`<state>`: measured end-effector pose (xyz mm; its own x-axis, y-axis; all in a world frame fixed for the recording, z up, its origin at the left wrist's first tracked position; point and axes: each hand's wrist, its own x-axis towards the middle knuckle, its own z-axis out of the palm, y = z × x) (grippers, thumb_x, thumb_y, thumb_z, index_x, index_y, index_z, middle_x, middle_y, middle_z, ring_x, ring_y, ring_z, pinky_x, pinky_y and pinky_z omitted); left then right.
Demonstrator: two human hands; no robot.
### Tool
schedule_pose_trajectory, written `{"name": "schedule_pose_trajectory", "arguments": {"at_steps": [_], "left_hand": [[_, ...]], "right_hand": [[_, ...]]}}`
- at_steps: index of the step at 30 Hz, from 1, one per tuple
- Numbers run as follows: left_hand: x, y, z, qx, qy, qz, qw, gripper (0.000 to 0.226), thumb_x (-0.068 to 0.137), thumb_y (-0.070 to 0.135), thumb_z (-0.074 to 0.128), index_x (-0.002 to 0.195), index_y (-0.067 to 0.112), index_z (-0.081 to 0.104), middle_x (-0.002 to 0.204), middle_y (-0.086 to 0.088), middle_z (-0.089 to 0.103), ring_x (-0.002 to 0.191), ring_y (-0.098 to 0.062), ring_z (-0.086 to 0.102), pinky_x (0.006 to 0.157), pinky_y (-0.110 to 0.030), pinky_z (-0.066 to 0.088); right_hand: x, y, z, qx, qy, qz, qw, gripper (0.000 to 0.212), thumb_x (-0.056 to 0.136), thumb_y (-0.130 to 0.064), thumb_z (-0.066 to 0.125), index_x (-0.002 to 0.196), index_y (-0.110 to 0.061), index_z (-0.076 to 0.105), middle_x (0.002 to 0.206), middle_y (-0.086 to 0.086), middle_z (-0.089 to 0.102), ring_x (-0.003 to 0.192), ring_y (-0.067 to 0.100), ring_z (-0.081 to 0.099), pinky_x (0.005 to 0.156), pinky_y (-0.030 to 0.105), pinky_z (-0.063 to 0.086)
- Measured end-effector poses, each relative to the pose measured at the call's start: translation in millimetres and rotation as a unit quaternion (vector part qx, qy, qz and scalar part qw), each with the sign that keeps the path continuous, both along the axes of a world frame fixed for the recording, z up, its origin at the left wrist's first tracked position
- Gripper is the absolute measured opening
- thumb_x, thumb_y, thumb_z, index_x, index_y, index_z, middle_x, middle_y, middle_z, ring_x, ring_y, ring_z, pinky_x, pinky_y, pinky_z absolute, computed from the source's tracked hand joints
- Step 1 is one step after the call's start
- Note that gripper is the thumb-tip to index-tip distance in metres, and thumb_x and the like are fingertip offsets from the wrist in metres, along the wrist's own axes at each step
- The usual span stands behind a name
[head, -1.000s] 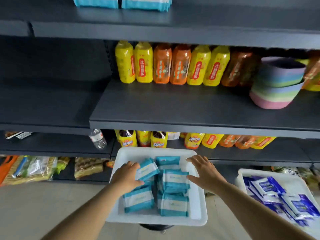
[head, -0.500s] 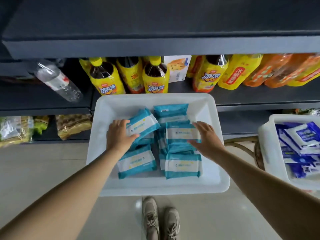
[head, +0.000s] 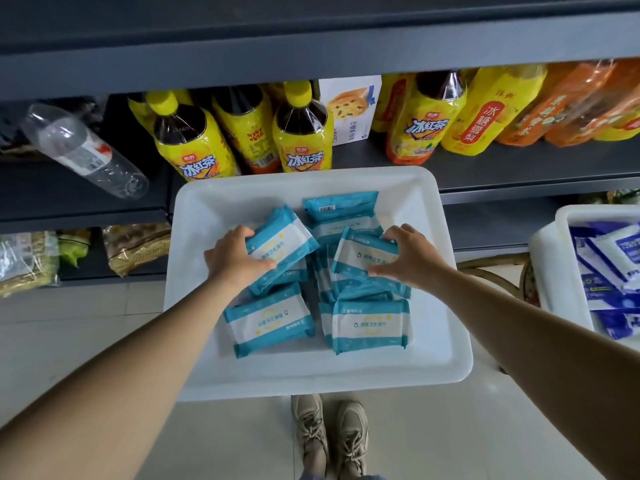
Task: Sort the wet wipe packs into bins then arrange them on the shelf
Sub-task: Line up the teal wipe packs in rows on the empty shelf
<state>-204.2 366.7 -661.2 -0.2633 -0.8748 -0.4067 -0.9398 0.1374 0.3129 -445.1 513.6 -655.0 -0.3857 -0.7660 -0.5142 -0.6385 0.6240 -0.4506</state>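
left hand (head: 235, 259): it's already got a teal pack (head: 280, 242) pinched, thumb on top, fingers curled round the near-left edge. Same pack as half a second ago, just lifted a bit higher off the pile now.

right hand (head: 412, 258): this is the actual change. A moment back it was lying flat on a second pack (head: 367, 254); now the fingers are curled round the far edge, thumb at the near corner, and the pack is tipped up off the ones under it.

bin (head: 446, 355): white, sitting right under both grips, with loose packs (head: 369, 323) lying flat just below my hands. Looks like a handful left.

blue bin (head: 547, 271): well off to the right of the right grip, holds the dark blue packs, so sorting looks done to me.

shelf (head: 519, 168): straight beyond both grips, drink bottles (head: 301, 133) lined up on it.

what it means: both hands loaded, so I reckon next is carrying the pair up to a shelf. Can't see the target spot from here tbh.
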Motion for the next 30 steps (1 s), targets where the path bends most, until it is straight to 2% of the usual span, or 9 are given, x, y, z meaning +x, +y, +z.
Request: {"name": "schedule_pose_trajectory", "arguments": {"at_steps": [3, 5, 9, 13, 18, 20, 22, 27, 30], "left_hand": [[-1, 0, 4, 0.048, 0.000, -0.007, 0.999, 0.043, 0.069, 0.035, 0.080, 0.099, 0.014, 0.058, 0.100, 0.001, 0.064, 0.093, -0.025, 0.060, 0.086, -0.036, 0.044], [-3, 2, 13, 0.079, 0.024, -0.002, 0.997, 0.040, 0.070, 0.030, 0.080, 0.098, 0.009, 0.063, 0.097, -0.005, 0.066, 0.085, -0.025, 0.061, 0.073, -0.033, 0.048], [-5, 10, 48, 0.106, 0.074, 0.000, 0.992, 0.032, 0.075, 0.024, 0.077, 0.099, 0.007, 0.065, 0.088, -0.004, 0.062, 0.077, -0.020, 0.056, 0.061, -0.025, 0.039], [-10, 12, 109, 0.109, 0.116, -0.032, 0.987, 0.020, 0.079, 0.024, 0.074, 0.077, 0.017, 0.056, 0.072, 0.002, 0.054, 0.067, -0.016, 0.050, 0.050, -0.023, 0.031], [-26, -1, 228, 0.091, 0.158, -0.111, 0.977, 0.024, 0.079, 0.028, 0.075, 0.073, 0.019, 0.053, 0.068, 0.004, 0.048, 0.059, -0.010, 0.044, 0.050, -0.022, 0.028], [-34, -4, 283, 0.074, 0.186, -0.137, 0.970, 0.022, 0.077, 0.025, 0.076, 0.076, 0.012, 0.058, 0.068, 0.002, 0.050, 0.061, -0.011, 0.044, 0.050, -0.021, 0.029], [-40, -5, 344, 0.055, 0.212, -0.162, 0.962, 0.022, 0.076, 0.022, 0.077, 0.080, 0.007, 0.062, 0.069, 0.002, 0.052, 0.060, -0.009, 0.044, 0.047, -0.018, 0.029], [-49, -7, 492, -0.010, 0.248, -0.226, 0.942, 0.018, 0.074, 0.018, 0.079, 0.088, 0.015, 0.067, 0.084, 0.003, 0.065, 0.076, -0.012, 0.058, 0.065, -0.023, 0.042], [-52, -8, 564, -0.058, 0.270, -0.246, 0.929, 0.016, 0.074, 0.019, 0.078, 0.087, 0.018, 0.068, 0.088, 0.004, 0.069, 0.081, -0.014, 0.061, 0.067, -0.025, 0.044]], "right_hand": [[-2, -1, 8, 0.040, -0.046, -0.019, 0.998, 0.045, 0.074, -0.034, 0.078, 0.109, -0.015, 0.059, 0.098, 0.000, 0.058, 0.078, 0.013, 0.052, 0.060, 0.021, 0.042], [-3, -1, 19, 0.055, -0.065, -0.034, 0.996, 0.035, 0.077, -0.030, 0.076, 0.104, -0.012, 0.063, 0.084, -0.002, 0.058, 0.067, 0.009, 0.048, 0.050, 0.019, 0.033], [-2, 2, 52, 0.028, -0.055, -0.040, 0.997, 0.029, 0.079, -0.025, 0.074, 0.103, -0.010, 0.065, 0.092, 0.002, 0.062, 0.077, 0.017, 0.053, 0.054, 0.023, 0.037], [-4, 6, 115, -0.031, -0.057, -0.045, 0.997, 0.019, 0.084, -0.018, 0.069, 0.102, -0.016, 0.064, 0.102, 0.001, 0.064, 0.090, 0.021, 0.059, 0.071, 0.030, 0.048], [-14, 6, 235, -0.128, -0.034, -0.009, 0.991, 0.021, 0.085, -0.016, 0.067, 0.106, -0.018, 0.062, 0.099, -0.008, 0.061, 0.085, 0.011, 0.056, 0.064, 0.020, 0.041], [-21, 7, 292, -0.161, -0.016, 0.000, 0.987, 0.013, 0.085, -0.016, 0.068, 0.092, -0.022, 0.059, 0.087, -0.013, 0.058, 0.077, 0.008, 0.053, 0.057, 0.015, 0.037], [-25, 7, 352, -0.199, 0.017, 0.012, 0.980, 0.021, 0.084, -0.017, 0.069, 0.077, -0.028, 0.052, 0.076, -0.014, 0.055, 0.072, 0.011, 0.051, 0.053, 0.015, 0.036], [-29, 17, 494, -0.290, 0.052, 0.015, 0.955, 0.017, 0.085, -0.016, 0.069, 0.091, -0.022, 0.055, 0.090, -0.003, 0.065, 0.073, 0.010, 0.059, 0.056, 0.013, 0.043], [-32, 23, 561, -0.342, 0.082, 0.008, 0.936, 0.013, 0.082, -0.015, 0.071, 0.090, -0.016, 0.060, 0.089, 0.001, 0.067, 0.075, 0.014, 0.060, 0.064, 0.023, 0.044]]}}
